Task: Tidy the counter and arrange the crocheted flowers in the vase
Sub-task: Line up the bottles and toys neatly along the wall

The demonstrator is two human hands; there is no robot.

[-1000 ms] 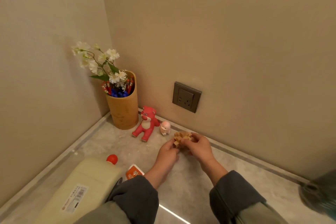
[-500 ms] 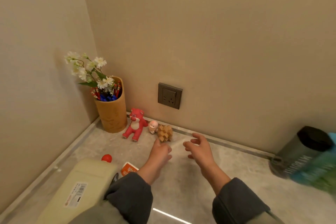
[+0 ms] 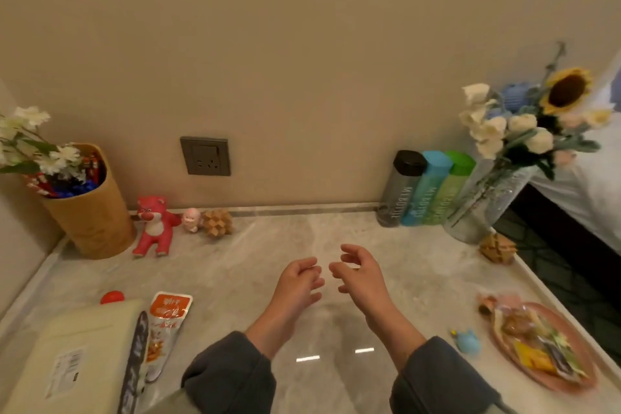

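The wooden puzzle [image 3: 217, 222] that both hands held a second ago now sits beside the pig [image 3: 191, 219] at the wall. The left hand [image 3: 297, 282] and right hand [image 3: 359, 274] hover empty over the counter [image 3: 336, 235], fingers loosely curled. That piece looks tidied. The flowers [image 3: 524, 124] stand in the vase [image 3: 484, 208] far right, blurred, their stems hard to trace

- The counter [image 3: 255, 265] was seen as pale marbled stone, polished, with glossy light reflections.
- The vase [image 3: 477, 215] was shown as clear glass.
- The crocheted flowers [image 3: 534, 131] were worked in soft, matt yarn.
- The puzzle ball [image 3: 217, 222] was built of bare wood.
- The wall [image 3: 302, 44] was finished smooth and matt.
- The snack packet [image 3: 168, 323] was wrapped in shiny plastic film.
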